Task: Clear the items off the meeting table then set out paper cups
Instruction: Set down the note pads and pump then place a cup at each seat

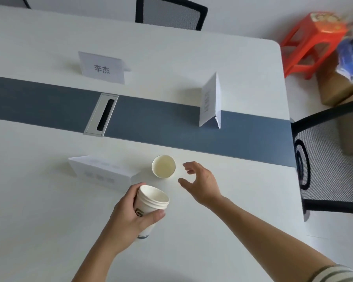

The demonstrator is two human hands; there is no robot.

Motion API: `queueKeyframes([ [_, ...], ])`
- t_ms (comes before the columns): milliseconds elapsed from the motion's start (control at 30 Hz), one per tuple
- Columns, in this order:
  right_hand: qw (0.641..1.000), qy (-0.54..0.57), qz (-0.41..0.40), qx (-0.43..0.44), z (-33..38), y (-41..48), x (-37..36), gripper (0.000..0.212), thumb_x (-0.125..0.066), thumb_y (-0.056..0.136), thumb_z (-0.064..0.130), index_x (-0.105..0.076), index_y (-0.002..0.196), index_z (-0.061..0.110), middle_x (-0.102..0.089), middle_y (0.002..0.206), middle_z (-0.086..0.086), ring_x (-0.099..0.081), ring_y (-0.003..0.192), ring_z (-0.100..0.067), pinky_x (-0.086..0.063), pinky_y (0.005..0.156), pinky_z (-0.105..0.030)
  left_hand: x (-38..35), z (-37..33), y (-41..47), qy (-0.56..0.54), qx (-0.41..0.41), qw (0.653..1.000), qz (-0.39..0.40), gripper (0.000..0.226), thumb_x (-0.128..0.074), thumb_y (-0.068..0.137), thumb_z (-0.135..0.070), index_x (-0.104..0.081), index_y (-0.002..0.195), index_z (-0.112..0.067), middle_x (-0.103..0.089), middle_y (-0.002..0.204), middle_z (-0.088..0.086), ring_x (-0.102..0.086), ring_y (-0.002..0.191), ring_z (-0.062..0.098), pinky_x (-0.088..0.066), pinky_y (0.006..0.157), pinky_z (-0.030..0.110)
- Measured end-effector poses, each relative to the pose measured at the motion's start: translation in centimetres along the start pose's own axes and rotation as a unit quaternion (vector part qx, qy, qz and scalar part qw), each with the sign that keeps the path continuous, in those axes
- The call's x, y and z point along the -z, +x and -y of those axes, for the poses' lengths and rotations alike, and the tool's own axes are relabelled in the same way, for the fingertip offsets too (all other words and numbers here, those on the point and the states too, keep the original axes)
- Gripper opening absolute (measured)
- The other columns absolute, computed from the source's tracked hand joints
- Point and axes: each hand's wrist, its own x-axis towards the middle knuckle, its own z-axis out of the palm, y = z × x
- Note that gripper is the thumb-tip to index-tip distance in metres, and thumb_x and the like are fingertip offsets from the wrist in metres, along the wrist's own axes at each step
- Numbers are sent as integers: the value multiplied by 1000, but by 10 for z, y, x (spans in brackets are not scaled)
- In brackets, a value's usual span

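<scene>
The left hand [128, 214] grips a stack of paper cups [151, 206] above the near part of the tabletop [39, 210], fingers wrapped around its side. The right hand [202, 182] hovers empty, fingers spread, just beside a single paper cup [163, 166] standing upright on the tabletop next to a folded name card [102, 173].

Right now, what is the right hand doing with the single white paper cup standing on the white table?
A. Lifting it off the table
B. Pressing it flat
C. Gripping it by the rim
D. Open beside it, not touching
D: the right hand is open with fingers spread just to the right of the single white paper cup, a gap of white table showing between them, while the left hand holds the stack of white paper cups.
</scene>
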Motion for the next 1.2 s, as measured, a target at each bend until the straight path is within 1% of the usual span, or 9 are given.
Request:
queueKeyframes([
  [133, 997, 67, -26, -22, -6, -57, 44, 20, -69, 84, 29, -69, 101, 19, -68, 80, 14, -68, 80, -8, -57, 81, -32, -24, -19, -19, 33, -49, 998, 39, 70, -83, 53, -51, -50, 115, -43, -65, 107, -17, -62, 100, 5, -53, 74, 20],
  [300, 984, 172, -23, -33, -17, -152, 91, 12, -69, 82, 27, -72, 80, 16, -73, 72, -4, -69, 70, -19, -54, 63, -32, -72, -42, -59, 72, -102, 987, 99, 74, -87, 58, -41, -46, 119, -48, -62, 105, -18, -61, 92, 11, -57, 62, 27],
  [400, 968, 241, -45, -44, -33, -209, 107, 14, -73, 80, 31, -72, 78, 17, -72, 70, -5, -64, 63, -12, -46, 55, -21, -109, -49, -90, 133, -158, 970, 126, 76, -87, 61, -38, -43, 122, -47, -60, 103, -24, -59, 94, 3, -53, 73, 23],
  [500, 951, 293, -69, -77, -59, -264, 117, 16, -78, 74, 27, -72, 82, 14, -65, 63, 3, -57, 58, -8, -43, 52, -19, -150, -51, -126, 179, -204, 949, 157, 79, -86, 60, -39, -41, 124, -46, -61, 107, -20, -57, 101, 1, -52, 86, 21],
  [700, 923, 339, -96, -154, -130, -389, 131, 9, -66, 72, 3, -69, 80, 0, -66, 64, -1, -56, 54, -11, -45, 53, -20, -246, -37, -199, 272, -269, 885, 267, 81, -83, 58, -42, -37, 123, -55, -56, 109, -28, -55, 103, 0, -50, 87, 18],
  [900, 880, 375, -197, -213, -198, -496, 150, 5, -61, 73, 0, -66, 75, 3, -62, 59, 0, -54, 56, -18, -45, 51, -27, -334, -34, -250, 326, -304, 822, 355, 76, -80, 56, -39, -43, 121, -52, -61, 104, -20, -59, 95, 5, -53, 83, 25],
  [1067, 823, 462, -268, -191, -243, -546, 180, 7, -63, 75, 6, -67, 81, 9, -65, 68, -2, -56, 59, -16, -41, 49, -27, -397, -49, -261, 351, -322, 793, 380, 73, -79, 58, -43, -42, 120, -52, -60, 100, -19, -60, 89, 7, -55, 75, 25],
  [1133, 806, 498, -273, -166, -262, -557, 192, 18, -67, 76, 16, -70, 94, 13, -71, 80, -1, -59, 65, -12, -42, 51, -27, -426, -59, -262, 362, -329, 778, 395, 70, -79, 57, -47, -43, 117, -51, -61, 100, -16, -60, 90, 9, -55, 74, 26],
  [1200, 809, 505, -267, -141, -280, -564, 204, 47, -77, 68, 30, -67, 113, 22, -73, 99, 2, -63, 77, -10, -45, 55, -25, -457, -68, -258, 364, -337, 768, 405, 68, -78, 56, -51, -44, 115, -50, -62, 98, -16, -60, 91, 8, -54, 79, 29],
])
